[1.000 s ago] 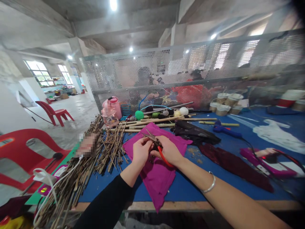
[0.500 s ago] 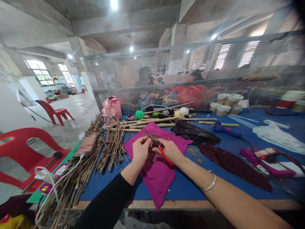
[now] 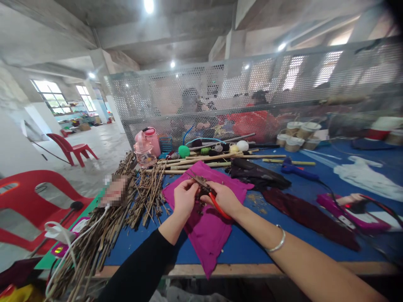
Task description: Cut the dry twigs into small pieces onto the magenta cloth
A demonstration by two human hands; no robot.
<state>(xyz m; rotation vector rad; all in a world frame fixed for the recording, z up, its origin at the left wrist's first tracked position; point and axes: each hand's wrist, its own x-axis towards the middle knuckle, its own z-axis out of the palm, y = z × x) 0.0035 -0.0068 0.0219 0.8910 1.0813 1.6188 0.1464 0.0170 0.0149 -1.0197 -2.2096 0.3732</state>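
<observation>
My right hand (image 3: 224, 198) grips red-handled scissors (image 3: 208, 193), their blades pointing up and left over a magenta cloth (image 3: 208, 226) on the blue table (image 3: 252, 247). My left hand (image 3: 185, 197) is pinched on a small dark piece (image 3: 199, 195) right beside the scissor blades; I cannot make out what it is. Both hands meet above the middle of the cloth. A silver bangle (image 3: 278, 242) sits on my right wrist.
A big heap of dry twigs (image 3: 119, 209) covers the table's left side. Long sticks (image 3: 208, 159), a pink bottle (image 3: 147, 147), yarn balls and paper cups (image 3: 297, 136) lie at the back before a mesh screen; people sit behind it. Dark cloths and a glue gun (image 3: 296, 170) lie to the right. Red chairs (image 3: 34, 201) stand at left.
Both hands stay together over the cloth. The scissors have tipped slightly and the hands shifted a little; small bits now lie on the cloth.
</observation>
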